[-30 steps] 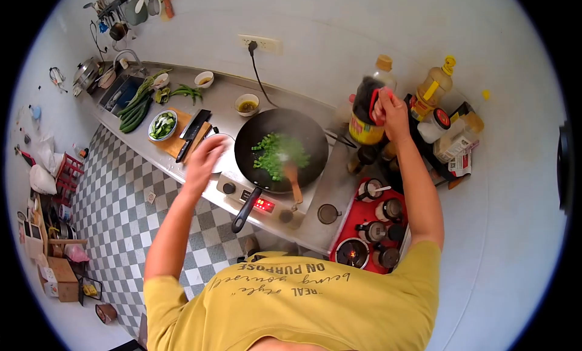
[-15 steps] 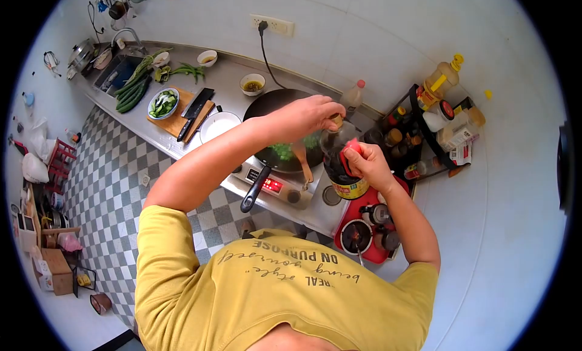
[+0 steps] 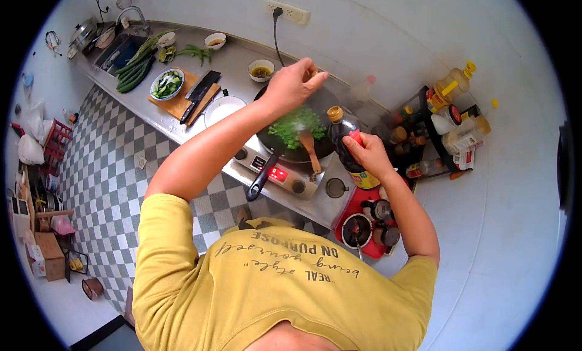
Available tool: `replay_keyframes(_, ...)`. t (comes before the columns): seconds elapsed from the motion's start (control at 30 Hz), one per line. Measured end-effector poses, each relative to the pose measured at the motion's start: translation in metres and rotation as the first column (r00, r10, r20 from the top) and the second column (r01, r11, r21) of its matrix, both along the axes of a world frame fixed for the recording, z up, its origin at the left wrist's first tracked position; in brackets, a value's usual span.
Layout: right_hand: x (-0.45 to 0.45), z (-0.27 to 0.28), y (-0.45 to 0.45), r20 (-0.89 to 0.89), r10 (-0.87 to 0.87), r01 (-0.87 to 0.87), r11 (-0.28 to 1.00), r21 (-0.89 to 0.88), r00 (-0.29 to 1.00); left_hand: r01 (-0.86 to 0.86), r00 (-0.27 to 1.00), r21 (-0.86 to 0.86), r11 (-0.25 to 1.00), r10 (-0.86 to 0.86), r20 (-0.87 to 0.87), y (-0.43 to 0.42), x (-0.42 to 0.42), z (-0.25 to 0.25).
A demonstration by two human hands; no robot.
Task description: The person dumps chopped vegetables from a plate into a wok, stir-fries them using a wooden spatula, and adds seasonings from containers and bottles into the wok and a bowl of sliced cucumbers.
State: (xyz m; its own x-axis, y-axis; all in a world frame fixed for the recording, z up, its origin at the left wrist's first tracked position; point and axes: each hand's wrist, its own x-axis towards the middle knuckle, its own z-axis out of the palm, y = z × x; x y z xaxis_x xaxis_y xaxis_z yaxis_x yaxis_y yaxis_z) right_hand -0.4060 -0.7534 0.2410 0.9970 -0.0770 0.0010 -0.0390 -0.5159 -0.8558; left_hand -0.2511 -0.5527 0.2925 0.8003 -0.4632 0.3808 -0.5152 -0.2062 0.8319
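Observation:
My right hand (image 3: 370,153) is closed round the red handle of a big dark sauce bottle (image 3: 344,132), which tilts slightly to the right of the wok, its yellowish top uppermost. Above the wok's far side, my left hand (image 3: 297,83) is raised with its fingers pinched together; what they hold is too small to make out. Chopped green vegetables (image 3: 290,128) lie in the black wok (image 3: 285,152) on the hob (image 3: 245,163), whose red display is lit. A wooden spatula (image 3: 311,151) rests in the wok.
Left of the hob are a white plate (image 3: 223,108), a cleaver (image 3: 203,87) on a board, sliced cucumber (image 3: 167,84) in a bowl and whole cucumbers (image 3: 134,73). Small bowls (image 3: 261,70) line the back. Right are a bottle rack (image 3: 445,148) and red tray (image 3: 379,249).
The bottle came from the back right to beside the wok in my right hand. My left hand crossed over to the bottle's top, then moved up and left away from it.

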Motion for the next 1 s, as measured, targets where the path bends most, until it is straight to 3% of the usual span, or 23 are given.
replay_keyframes(0.2, 0.012, -0.001, -0.001, -0.118, -0.045, 0.013, 0.966, -0.259, 0.992, 0.001, 1.000, 0.091, 0.996, 0.000, -0.013, 0.030, -0.005, 0.007)
replay_keyframes(0.43, 0.021, -0.006, -0.006, -0.142, -0.054, -0.008, 0.914, -0.405, 0.988, 0.024, 0.996, -0.019, 1.000, -0.022, 0.082, 0.040, -0.002, -0.008)
replay_keyframes(0.5, 0.022, -0.008, -0.008, -0.142, -0.060, -0.003, 0.915, -0.404, 0.988, 0.014, 0.992, -0.011, 1.000, -0.013, 0.125, 0.042, -0.001, -0.010)
replay_keyframes(0.7, 0.024, -0.003, -0.008, -0.158, -0.070, -0.007, 0.898, -0.440, 0.985, -0.026, 0.999, -0.026, 0.999, 0.027, 0.027, 0.046, -0.006, -0.008)
replay_keyframes(1.0, 0.024, -0.004, -0.013, -0.179, -0.087, -0.010, 0.876, -0.483, 0.980, -0.024, 0.992, 0.048, 0.999, 0.018, 0.121, 0.048, -0.007, -0.012)
